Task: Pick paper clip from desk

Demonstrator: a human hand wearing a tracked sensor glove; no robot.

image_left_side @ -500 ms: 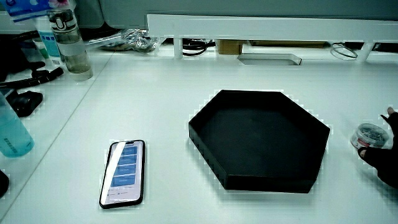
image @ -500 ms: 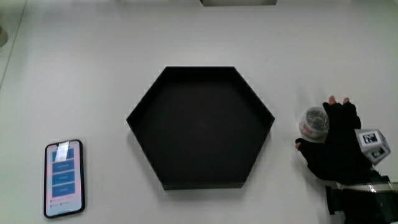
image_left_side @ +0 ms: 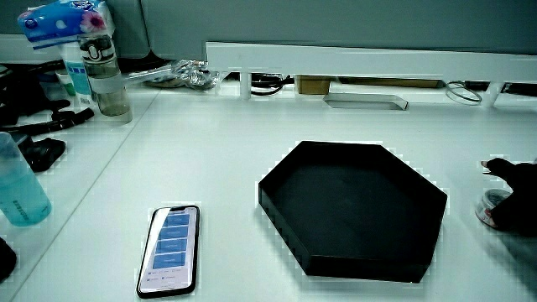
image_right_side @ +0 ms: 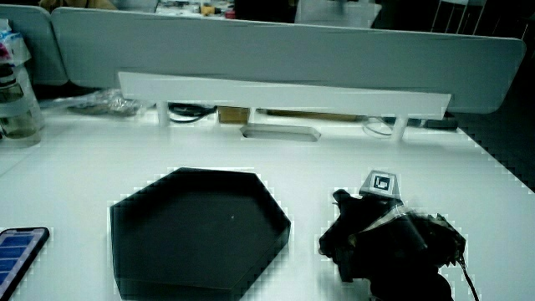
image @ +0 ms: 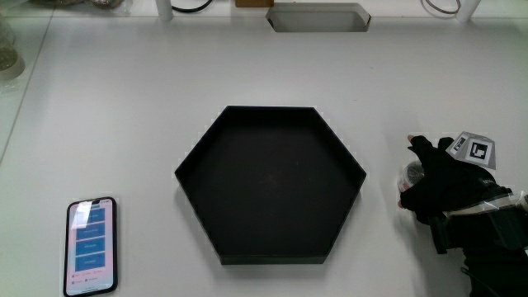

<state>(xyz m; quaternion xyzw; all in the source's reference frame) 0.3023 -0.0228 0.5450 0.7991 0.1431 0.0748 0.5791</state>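
Now covering the small round clear container (image: 410,172) beside the black hexagonal tray (image: 355,169), the gloved hand (image: 445,183) is clenching around it; only the main view is showing the container's rim.

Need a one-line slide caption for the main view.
Gloved hand covering a small round container beside an empty black hexagonal tray; phone at the table's edge.

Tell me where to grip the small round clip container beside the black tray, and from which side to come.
Grip the small round container around its side wall, coming down from above. It stands upright on the table beside the hexagonal tray, low and round, so fingers can close around it. The hand already covers it from above; whether its fingers have closed is hidden.
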